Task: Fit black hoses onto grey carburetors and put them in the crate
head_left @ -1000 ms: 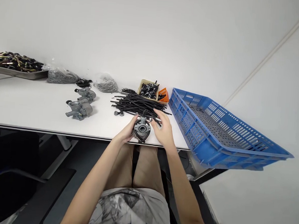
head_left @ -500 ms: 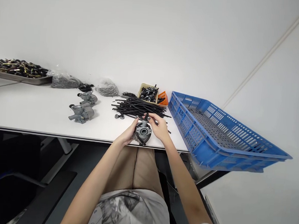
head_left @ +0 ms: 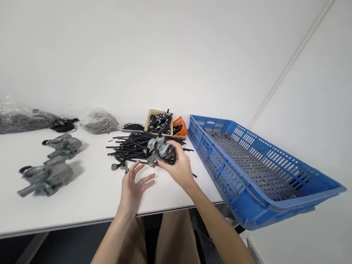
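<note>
My right hand (head_left: 178,164) is closed around a grey metal carburetor (head_left: 159,149) with black hose on it, raised above the table in front of a pile of black tubes (head_left: 133,143). My left hand (head_left: 136,185) is empty, its fingers spread, to the lower left of that carburetor and not touching it. Two small black-and-grey parts (head_left: 118,165) lie at the pile's left edge, just above my left hand. Further left, two more grey carburetors (head_left: 48,177) (head_left: 63,145) rest on the white table.
A large blue plastic crate (head_left: 236,174) stands on the right. Behind the tubes are a cream tray (head_left: 148,124) of small parts, an orange basket (head_left: 182,126) and a tray of thin black rings (head_left: 132,127). Plastic bags (head_left: 100,122) (head_left: 26,120) lie along the wall.
My left hand has let go of the carburetor and opened. My right hand has lifted it up from the table edge and turned it. The view has shifted toward the table.
</note>
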`<action>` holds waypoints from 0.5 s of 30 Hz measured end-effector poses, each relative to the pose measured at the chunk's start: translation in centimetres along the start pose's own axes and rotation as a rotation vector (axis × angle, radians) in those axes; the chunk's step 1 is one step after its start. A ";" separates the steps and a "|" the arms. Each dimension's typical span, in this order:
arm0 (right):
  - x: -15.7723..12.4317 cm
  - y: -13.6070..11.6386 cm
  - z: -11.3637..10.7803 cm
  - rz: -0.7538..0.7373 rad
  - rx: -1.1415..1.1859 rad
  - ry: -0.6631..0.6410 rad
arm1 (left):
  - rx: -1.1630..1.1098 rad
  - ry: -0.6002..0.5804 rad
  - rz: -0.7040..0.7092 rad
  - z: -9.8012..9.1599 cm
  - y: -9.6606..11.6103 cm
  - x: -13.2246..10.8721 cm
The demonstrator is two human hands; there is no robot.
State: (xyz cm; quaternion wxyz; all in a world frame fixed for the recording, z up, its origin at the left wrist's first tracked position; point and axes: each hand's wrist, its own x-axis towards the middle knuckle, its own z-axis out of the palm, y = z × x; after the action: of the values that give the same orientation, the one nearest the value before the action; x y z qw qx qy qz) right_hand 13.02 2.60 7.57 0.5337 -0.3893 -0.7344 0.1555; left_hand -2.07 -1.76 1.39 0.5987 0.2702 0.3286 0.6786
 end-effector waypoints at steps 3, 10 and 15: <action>7.5 -1.3 -2.6 -0.091 -0.058 0.254 | 0.053 0.000 -0.045 -0.3 0.2 0.2; 26.7 4.1 -14.4 -0.214 -0.428 0.441 | 0.122 0.054 -0.124 -0.9 0.0 0.7; 26.6 13.6 -20.4 0.336 -0.791 0.168 | 0.166 0.088 -0.242 -2.0 -0.3 1.6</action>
State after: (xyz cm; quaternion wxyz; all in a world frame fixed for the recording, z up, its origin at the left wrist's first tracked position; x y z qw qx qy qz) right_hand 33.58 27.26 24.24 0.3687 -0.6892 -0.6179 -0.0855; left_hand -3.65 -0.40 -0.15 0.6365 0.2473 0.4398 0.5833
